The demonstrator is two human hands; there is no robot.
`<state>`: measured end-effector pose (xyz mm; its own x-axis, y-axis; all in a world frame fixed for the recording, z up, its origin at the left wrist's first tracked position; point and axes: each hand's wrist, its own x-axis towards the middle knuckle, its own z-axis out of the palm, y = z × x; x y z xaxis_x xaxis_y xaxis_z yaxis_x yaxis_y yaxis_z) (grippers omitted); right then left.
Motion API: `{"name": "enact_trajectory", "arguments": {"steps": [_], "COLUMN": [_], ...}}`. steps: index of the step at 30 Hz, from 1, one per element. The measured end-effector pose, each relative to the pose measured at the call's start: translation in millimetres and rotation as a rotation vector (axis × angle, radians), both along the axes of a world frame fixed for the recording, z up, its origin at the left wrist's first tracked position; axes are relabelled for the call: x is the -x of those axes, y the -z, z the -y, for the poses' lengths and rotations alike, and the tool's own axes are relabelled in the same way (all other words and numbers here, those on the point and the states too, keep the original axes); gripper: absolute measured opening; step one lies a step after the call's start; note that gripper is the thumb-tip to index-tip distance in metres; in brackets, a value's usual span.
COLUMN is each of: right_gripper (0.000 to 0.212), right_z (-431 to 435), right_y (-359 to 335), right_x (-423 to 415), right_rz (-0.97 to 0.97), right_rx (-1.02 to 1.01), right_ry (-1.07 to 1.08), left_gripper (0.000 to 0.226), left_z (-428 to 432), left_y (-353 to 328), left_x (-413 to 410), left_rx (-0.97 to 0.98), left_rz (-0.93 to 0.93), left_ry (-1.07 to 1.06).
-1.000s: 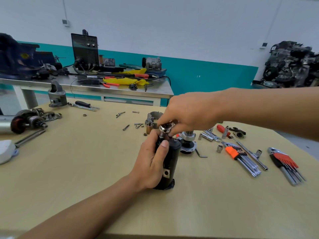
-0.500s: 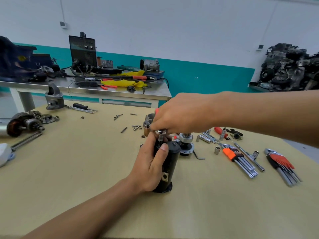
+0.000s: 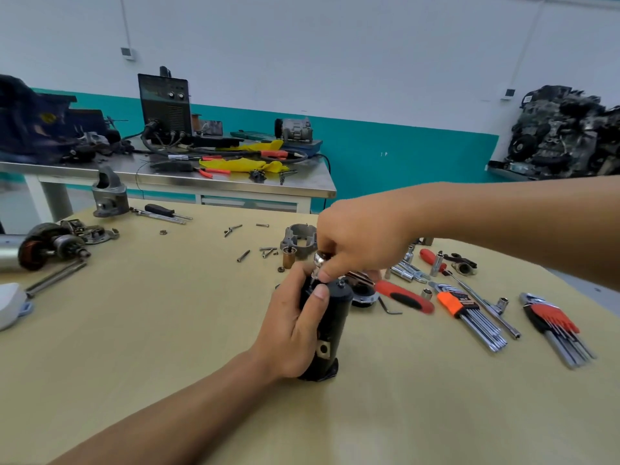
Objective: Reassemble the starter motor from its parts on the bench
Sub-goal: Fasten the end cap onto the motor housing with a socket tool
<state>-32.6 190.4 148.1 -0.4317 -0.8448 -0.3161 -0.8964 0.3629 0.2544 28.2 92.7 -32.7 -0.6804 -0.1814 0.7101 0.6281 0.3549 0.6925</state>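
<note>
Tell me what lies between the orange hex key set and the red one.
In the head view, a long chrome bar with a small socket beside it lies between the orange hex key set and the red hex key set.

The black motor body (image 3: 332, 327) stood upright on its end, gripped in the curled fingers of the left hand (image 3: 292, 333), with a holed metal tab on its side below the thumb. At its top edge a small chrome piece (image 3: 318, 261) was pinched by the fingertips of the right hand (image 3: 362, 239). Just beyond those fingertips lay a grey cast housing (image 3: 298, 237) and a brass bush (image 3: 288, 258). The copper-wound armature (image 3: 50, 246) lay well to their left.
</note>
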Motion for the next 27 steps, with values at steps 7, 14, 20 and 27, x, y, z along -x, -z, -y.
{"name": "enact_trajectory", "arguments": {"steps": [7, 14, 20, 27], "right_gripper": [0.023, 0.036, 0.038, 0.020], "right_z": [-7.0, 1.0, -1.6, -21.5], "right_y": [-3.4, -6.6, 0.8, 2.9], "right_x": [1.5, 3.4, -5.7, -8.0], "right_rz": [-0.296, 0.070, 0.325, 0.077], "right_rx": [-0.024, -0.010, 0.125, 0.104], "right_ry": [-0.389, -0.021, 0.250, -0.108], "left_gripper": [0.022, 0.010, 0.018, 0.066], "left_z": [-2.2, -2.8, -3.7, 13.2], "left_y": [-2.3, 0.6, -2.5, -0.9], "left_x": [-0.1, -2.4, -5.2, -6.5], "left_rx": [-0.007, 0.043, 0.053, -0.060], "left_rz": [-0.020, -0.035, -0.056, 0.334], "left_ry": [0.042, 0.029, 0.104, 0.332]}}
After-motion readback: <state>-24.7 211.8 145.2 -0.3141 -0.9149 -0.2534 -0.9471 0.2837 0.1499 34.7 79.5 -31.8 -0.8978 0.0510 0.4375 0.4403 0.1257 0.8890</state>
